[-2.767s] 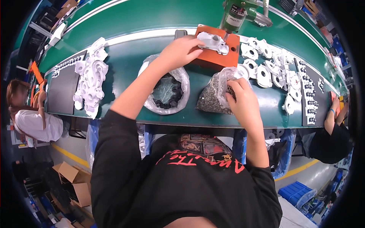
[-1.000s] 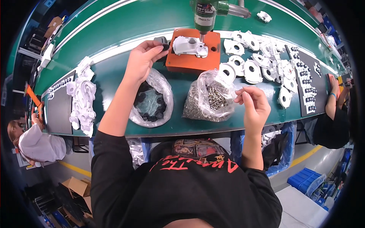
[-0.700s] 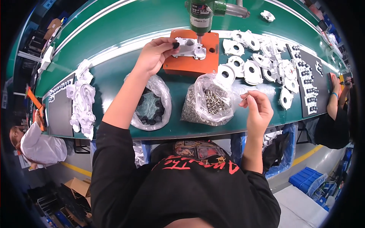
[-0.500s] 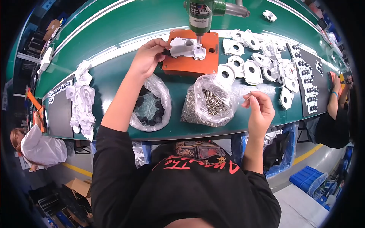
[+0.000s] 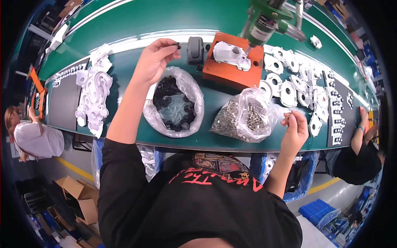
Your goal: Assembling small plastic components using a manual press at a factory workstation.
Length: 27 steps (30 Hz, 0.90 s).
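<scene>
My left hand (image 5: 155, 62) is raised above the table, left of a dark block (image 5: 195, 50). Its thumb and forefinger pinch a small black part (image 5: 178, 46). My right hand (image 5: 295, 130) hovers just right of a clear bag of metal screws (image 5: 254, 115), fingers curled and tips together; whatever they hold is too small to make out. A white plastic housing (image 5: 229, 53) lies on the orange fixture block (image 5: 211, 70), with the tip of a green press-like tool (image 5: 260, 29) over its right end. Below my left hand stands an open clear bag (image 5: 198, 97) holding black parts (image 5: 167, 87).
White housings (image 5: 95, 93) are heaped at the left beside a dark mat (image 5: 66, 107). Several round white covers (image 5: 288, 91) spread over the right side, next to another mat (image 5: 349, 107) bearing small black parts. Co-workers sit at both ends. Blue-lined bins (image 5: 300, 177) stand below the table edge.
My left hand has come away from the white housing, leftward, and pinches the small black part. The view has turned, shifting the table's things right in the picture. My right hand stays beside the screw bag.
</scene>
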Each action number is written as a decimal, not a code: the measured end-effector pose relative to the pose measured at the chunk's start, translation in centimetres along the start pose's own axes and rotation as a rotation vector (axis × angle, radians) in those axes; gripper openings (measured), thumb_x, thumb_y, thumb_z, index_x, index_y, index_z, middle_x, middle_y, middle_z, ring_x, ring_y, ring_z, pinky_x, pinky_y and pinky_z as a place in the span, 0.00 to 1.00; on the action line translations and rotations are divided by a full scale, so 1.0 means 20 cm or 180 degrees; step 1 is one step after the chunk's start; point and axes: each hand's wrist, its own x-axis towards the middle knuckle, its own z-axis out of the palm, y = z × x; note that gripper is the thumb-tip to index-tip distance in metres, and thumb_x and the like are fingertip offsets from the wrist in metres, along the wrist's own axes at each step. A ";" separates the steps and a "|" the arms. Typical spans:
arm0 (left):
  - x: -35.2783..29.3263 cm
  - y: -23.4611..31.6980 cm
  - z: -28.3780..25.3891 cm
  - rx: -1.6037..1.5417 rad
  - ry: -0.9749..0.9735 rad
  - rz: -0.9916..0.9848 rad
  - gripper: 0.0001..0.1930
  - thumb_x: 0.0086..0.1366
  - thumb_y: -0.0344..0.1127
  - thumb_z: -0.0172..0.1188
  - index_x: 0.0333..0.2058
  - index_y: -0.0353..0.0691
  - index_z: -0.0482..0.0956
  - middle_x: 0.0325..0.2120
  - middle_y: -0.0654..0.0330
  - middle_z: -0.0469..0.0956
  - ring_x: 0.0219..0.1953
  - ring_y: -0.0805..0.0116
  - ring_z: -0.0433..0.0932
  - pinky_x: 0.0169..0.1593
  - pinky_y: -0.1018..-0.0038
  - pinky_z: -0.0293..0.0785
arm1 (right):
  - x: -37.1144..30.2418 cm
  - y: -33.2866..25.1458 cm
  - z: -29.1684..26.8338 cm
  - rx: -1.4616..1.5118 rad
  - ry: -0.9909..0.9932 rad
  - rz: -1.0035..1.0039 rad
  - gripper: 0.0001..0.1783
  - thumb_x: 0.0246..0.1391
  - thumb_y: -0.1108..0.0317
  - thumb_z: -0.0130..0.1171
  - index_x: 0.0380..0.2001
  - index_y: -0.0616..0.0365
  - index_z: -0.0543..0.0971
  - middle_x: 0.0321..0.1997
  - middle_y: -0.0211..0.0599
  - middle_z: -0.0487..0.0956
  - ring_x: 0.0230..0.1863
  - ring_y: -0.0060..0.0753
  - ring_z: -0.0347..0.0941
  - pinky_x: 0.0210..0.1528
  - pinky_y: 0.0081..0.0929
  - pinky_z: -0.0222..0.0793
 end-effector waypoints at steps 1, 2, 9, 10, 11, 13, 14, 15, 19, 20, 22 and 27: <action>0.00 0.00 0.00 -0.0007 -0.0005 -0.0013 0.07 0.59 0.24 0.56 0.37 0.31 0.72 0.34 0.55 0.74 0.34 0.66 0.75 0.43 0.71 0.73 | 0.00 0.00 0.00 -0.0059 0.0071 0.0006 0.08 0.56 0.76 0.50 0.39 0.66 0.74 0.32 0.40 0.77 0.26 0.22 0.69 0.31 0.18 0.64; 0.01 0.00 0.01 -0.0014 -0.0015 -0.0029 0.07 0.59 0.25 0.56 0.37 0.31 0.72 0.34 0.56 0.74 0.33 0.67 0.76 0.42 0.71 0.74 | 0.00 0.00 0.00 -0.0120 0.0149 0.0012 0.08 0.56 0.76 0.50 0.39 0.66 0.74 0.32 0.40 0.77 0.26 0.21 0.69 0.31 0.17 0.64; 0.29 0.02 0.21 0.1761 -0.0639 -0.0295 0.08 0.60 0.34 0.58 0.33 0.34 0.75 0.26 0.60 0.76 0.26 0.74 0.73 0.33 0.78 0.70 | -0.01 -0.01 0.00 0.0073 0.0135 0.0000 0.08 0.56 0.76 0.50 0.39 0.66 0.74 0.33 0.42 0.77 0.26 0.22 0.69 0.32 0.18 0.63; 0.34 0.02 0.27 0.1756 -0.0655 -0.0294 0.08 0.60 0.34 0.58 0.33 0.34 0.75 0.26 0.60 0.76 0.26 0.74 0.73 0.33 0.78 0.70 | -0.01 -0.01 -0.01 0.0064 0.0148 -0.0005 0.08 0.56 0.76 0.50 0.39 0.66 0.74 0.33 0.42 0.77 0.26 0.22 0.69 0.32 0.18 0.63; 0.38 0.03 0.33 0.2061 -0.0908 -0.0361 0.08 0.58 0.35 0.59 0.31 0.35 0.76 0.23 0.61 0.75 0.23 0.75 0.71 0.30 0.80 0.67 | -0.02 -0.01 -0.02 0.0030 0.0145 -0.0024 0.08 0.56 0.76 0.50 0.39 0.66 0.74 0.33 0.42 0.77 0.26 0.22 0.69 0.32 0.18 0.63; 0.49 0.02 0.41 0.2371 -0.1192 -0.0397 0.09 0.57 0.36 0.61 0.29 0.36 0.77 0.21 0.63 0.74 0.21 0.77 0.70 0.26 0.81 0.65 | -0.03 0.00 -0.05 -0.0007 0.0171 -0.0074 0.08 0.56 0.76 0.51 0.39 0.66 0.74 0.33 0.42 0.77 0.26 0.22 0.69 0.31 0.17 0.63; 0.54 -0.01 0.44 0.2491 -0.1416 -0.0447 0.08 0.56 0.36 0.61 0.29 0.36 0.77 0.19 0.63 0.73 0.19 0.77 0.68 0.24 0.81 0.62 | -0.04 0.01 -0.07 -0.0019 0.0240 -0.0023 0.08 0.56 0.76 0.51 0.38 0.66 0.74 0.32 0.41 0.77 0.26 0.22 0.69 0.31 0.17 0.63; 0.59 -0.03 0.46 0.2613 -0.1638 -0.0497 0.08 0.56 0.36 0.61 0.29 0.37 0.78 0.17 0.64 0.71 0.17 0.78 0.65 0.21 0.81 0.60 | -0.04 0.01 -0.09 -0.0030 0.0307 0.0028 0.08 0.56 0.75 0.52 0.38 0.66 0.74 0.32 0.41 0.78 0.25 0.22 0.70 0.30 0.17 0.63; 0.71 -0.11 0.57 0.2849 -0.1970 -0.1275 0.07 0.55 0.33 0.62 0.30 0.36 0.78 0.14 0.67 0.67 0.14 0.79 0.60 0.20 0.80 0.57 | -0.07 0.02 -0.18 -0.0180 0.0579 0.0076 0.07 0.55 0.75 0.52 0.37 0.65 0.75 0.32 0.41 0.78 0.25 0.21 0.70 0.30 0.16 0.63; 0.72 -0.12 0.60 0.2872 -0.2014 -0.1273 0.07 0.55 0.33 0.62 0.30 0.36 0.78 0.14 0.67 0.67 0.14 0.79 0.60 0.20 0.80 0.57 | -0.07 0.02 -0.20 -0.0174 0.0627 0.0075 0.07 0.55 0.75 0.52 0.37 0.65 0.75 0.32 0.41 0.78 0.25 0.21 0.70 0.30 0.16 0.63; 0.73 -0.12 0.64 0.2837 -0.2192 -0.1731 0.05 0.56 0.32 0.61 0.28 0.38 0.77 0.14 0.68 0.63 0.14 0.79 0.57 0.19 0.80 0.55 | -0.08 0.04 -0.24 -0.0251 0.0737 0.0129 0.07 0.56 0.74 0.52 0.37 0.65 0.75 0.32 0.40 0.78 0.25 0.21 0.70 0.30 0.16 0.63; 0.74 -0.11 0.73 0.3415 -0.2364 -0.1745 0.06 0.52 0.32 0.66 0.26 0.42 0.77 0.14 0.71 0.62 0.13 0.83 0.54 0.14 0.82 0.45 | -0.08 0.08 -0.28 -0.0197 0.0814 0.0186 0.08 0.56 0.74 0.52 0.38 0.65 0.75 0.32 0.39 0.78 0.25 0.20 0.69 0.30 0.16 0.63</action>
